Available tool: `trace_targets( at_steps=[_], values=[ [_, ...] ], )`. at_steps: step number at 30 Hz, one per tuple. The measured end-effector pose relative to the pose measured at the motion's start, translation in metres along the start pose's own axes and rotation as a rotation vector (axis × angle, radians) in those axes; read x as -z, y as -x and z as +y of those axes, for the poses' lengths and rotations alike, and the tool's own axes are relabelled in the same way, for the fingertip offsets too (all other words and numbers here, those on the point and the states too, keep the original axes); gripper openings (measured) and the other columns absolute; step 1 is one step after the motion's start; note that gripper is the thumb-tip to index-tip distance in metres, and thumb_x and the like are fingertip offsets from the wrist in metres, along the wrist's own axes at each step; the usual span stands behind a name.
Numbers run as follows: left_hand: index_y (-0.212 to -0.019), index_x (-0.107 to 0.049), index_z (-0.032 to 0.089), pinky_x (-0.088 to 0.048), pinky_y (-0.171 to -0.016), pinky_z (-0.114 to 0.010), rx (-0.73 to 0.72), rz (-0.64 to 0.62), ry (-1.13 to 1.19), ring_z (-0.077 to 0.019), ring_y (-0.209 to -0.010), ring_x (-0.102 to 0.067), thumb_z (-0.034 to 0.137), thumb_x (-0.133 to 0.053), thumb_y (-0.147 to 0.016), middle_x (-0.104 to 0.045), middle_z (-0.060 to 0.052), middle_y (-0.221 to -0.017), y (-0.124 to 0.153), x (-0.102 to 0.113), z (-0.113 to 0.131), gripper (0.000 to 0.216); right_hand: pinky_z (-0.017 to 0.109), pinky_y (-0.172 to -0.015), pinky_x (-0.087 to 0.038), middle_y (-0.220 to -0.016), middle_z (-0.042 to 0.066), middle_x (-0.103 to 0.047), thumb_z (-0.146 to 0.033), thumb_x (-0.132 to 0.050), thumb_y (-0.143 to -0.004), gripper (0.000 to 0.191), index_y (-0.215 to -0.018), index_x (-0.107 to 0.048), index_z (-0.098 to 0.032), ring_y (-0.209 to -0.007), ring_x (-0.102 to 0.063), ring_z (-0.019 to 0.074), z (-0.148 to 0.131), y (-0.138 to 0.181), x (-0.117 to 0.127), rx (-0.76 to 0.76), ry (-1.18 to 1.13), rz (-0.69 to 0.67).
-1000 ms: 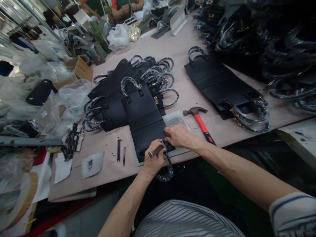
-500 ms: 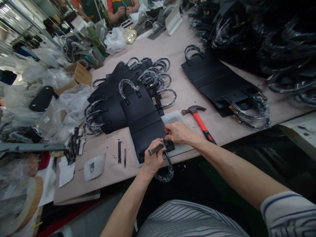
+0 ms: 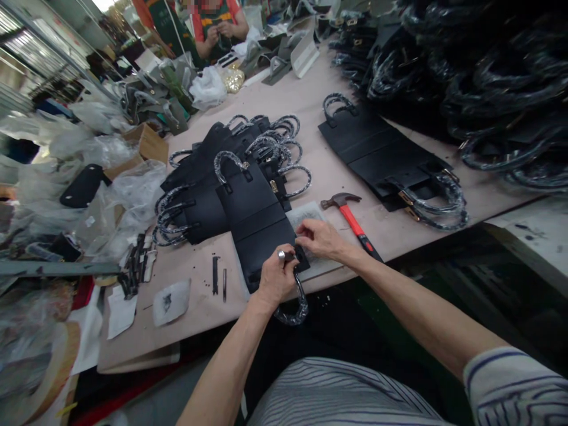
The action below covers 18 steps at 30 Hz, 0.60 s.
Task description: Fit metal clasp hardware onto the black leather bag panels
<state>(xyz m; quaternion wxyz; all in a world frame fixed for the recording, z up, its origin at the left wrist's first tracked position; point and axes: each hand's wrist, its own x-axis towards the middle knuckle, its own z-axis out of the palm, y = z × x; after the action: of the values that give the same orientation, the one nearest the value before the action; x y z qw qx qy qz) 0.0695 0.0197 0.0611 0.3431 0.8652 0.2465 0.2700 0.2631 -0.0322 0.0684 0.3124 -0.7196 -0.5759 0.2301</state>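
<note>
My left hand (image 3: 276,277) is closed around a short metal punch (image 3: 281,255), its bright round end facing up. It rests over the near end of a black bag panel (image 3: 261,228), close to a plastic-wrapped handle (image 3: 293,316) that hangs past the table edge. My right hand (image 3: 322,238) has its thumb and forefinger pinched together at the panel's right edge. Whatever is between those fingertips is hidden or too small to name. Under the panel's near end lies a pale board (image 3: 326,269).
A red-handled claw hammer (image 3: 350,219) lies right of my right hand. Slim tools (image 3: 215,275) and a small plastic bag (image 3: 172,302) are on the left. More black panels (image 3: 206,204) are heaped behind, with another bag panel (image 3: 377,148) to the right. A co-worker (image 3: 217,29) sits across the table.
In my left hand, the metal punch has tipped from lying leftward to more upright. My right hand has drawn slightly away from the left, fingertips still pinched. The whole view has shifted a little.
</note>
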Motion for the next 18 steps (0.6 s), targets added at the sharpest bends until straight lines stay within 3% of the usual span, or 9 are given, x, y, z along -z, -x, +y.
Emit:
trace_targets(
  at_steps=[4,6,10,14,16,18],
  values=[
    [-0.099,-0.063,0.021,-0.056,-0.085,-0.033,0.057,-0.026,-0.002,-0.0203,-0.092,-0.069,0.007,-0.060,-0.085,-0.070,-0.005,-0.097,-0.002,-0.001,0.008,0.021,0.034,-0.079,-0.047,-0.097,0.011,-0.066,-0.022,-0.051,-0.089,0.018,-0.100,-0.064,-0.015,-0.088,-0.061,0.0235,0.021,0.033,0.010,-0.075,0.106,0.382],
    [-0.098,-0.064,0.021,-0.056,-0.084,-0.032,0.055,0.009,0.025,-0.0202,-0.091,-0.069,0.007,-0.061,-0.084,-0.071,-0.005,-0.097,-0.001,-0.001,0.007,0.020,0.039,-0.081,-0.047,-0.102,0.015,-0.063,-0.025,-0.051,-0.090,0.022,-0.104,-0.065,-0.014,-0.092,-0.059,0.0281,0.035,0.054,0.016,-0.166,0.285,0.454],
    [-0.097,-0.065,0.021,-0.056,-0.085,-0.032,0.049,0.054,0.060,-0.0202,-0.092,-0.069,0.007,-0.063,-0.083,-0.071,-0.005,-0.099,0.002,-0.003,0.004,0.020,0.044,-0.080,-0.045,-0.103,0.019,-0.059,-0.035,-0.057,-0.088,0.034,-0.112,-0.062,-0.011,-0.096,-0.055,0.0346,0.057,0.084,0.024,-0.310,0.471,0.342],
    [-0.095,-0.066,0.021,-0.055,-0.085,-0.032,0.046,0.029,0.022,-0.0205,-0.092,-0.069,0.008,-0.063,-0.083,-0.071,-0.004,-0.096,0.001,-0.004,0.006,0.018,0.042,-0.080,-0.046,-0.101,0.017,-0.059,-0.025,-0.061,-0.079,0.028,-0.105,-0.061,-0.014,-0.098,-0.056,0.0330,0.064,0.078,0.035,-0.581,0.053,0.262],
    [-0.094,-0.066,0.021,-0.055,-0.083,-0.032,0.052,0.049,0.026,-0.0201,-0.089,-0.068,0.008,-0.063,-0.083,-0.071,-0.004,-0.094,0.001,-0.004,0.007,0.017,0.037,-0.072,-0.048,-0.087,0.012,-0.060,-0.021,-0.062,-0.074,0.019,-0.092,-0.058,-0.017,-0.085,-0.059,0.0279,0.061,0.066,0.045,-0.691,-0.143,0.211],
    [-0.093,-0.066,0.021,-0.055,-0.082,-0.031,0.058,0.062,0.036,-0.0195,-0.087,-0.068,0.008,-0.063,-0.082,-0.071,-0.003,-0.092,0.001,-0.003,0.008,0.016,0.031,-0.060,-0.047,-0.072,0.006,-0.057,-0.022,-0.062,-0.073,0.013,-0.084,-0.055,-0.019,-0.068,-0.058,0.0213,0.054,0.056,0.054,-0.702,-0.265,0.136]
  ],
)
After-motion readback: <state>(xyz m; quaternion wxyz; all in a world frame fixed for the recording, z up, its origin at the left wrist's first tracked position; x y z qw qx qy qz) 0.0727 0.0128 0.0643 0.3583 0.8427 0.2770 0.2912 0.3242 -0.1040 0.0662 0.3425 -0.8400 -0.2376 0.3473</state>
